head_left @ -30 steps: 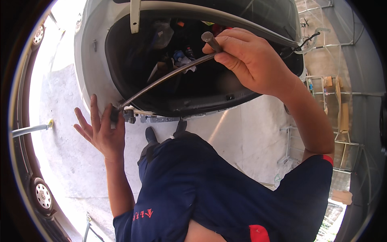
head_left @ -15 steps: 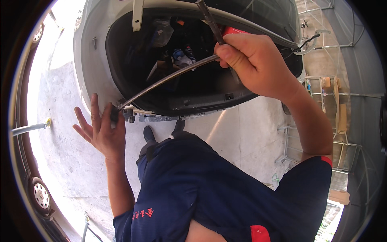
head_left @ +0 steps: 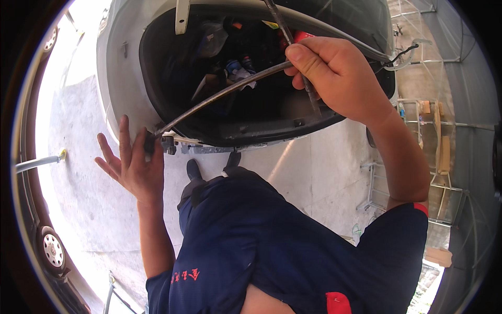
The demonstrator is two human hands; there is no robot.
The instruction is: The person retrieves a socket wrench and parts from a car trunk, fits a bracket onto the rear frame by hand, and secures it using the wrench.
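Note:
My right hand is closed round the crossbar of a long T-handled metal rod. The bar of its handle sticks out above and below the fingers. From there the rod slants down to the left across the open car boot. Its lower end meets a small dark block at the boot's near left corner. Thumb and index finger of my left hand pinch that block, and the other fingers spread apart. What the block rests on is partly hidden by the hand.
Bags and loose items, including a clear plastic bag, lie inside the boot. A pale metal strut hangs over its far edge. Metal frames and shelving stand on the right. Another car's wheel shows at the left.
The crossbar has turned slightly in my right hand, its upper end shifting right. The hand sits a little higher and further right. My left hand stays at the dark block.

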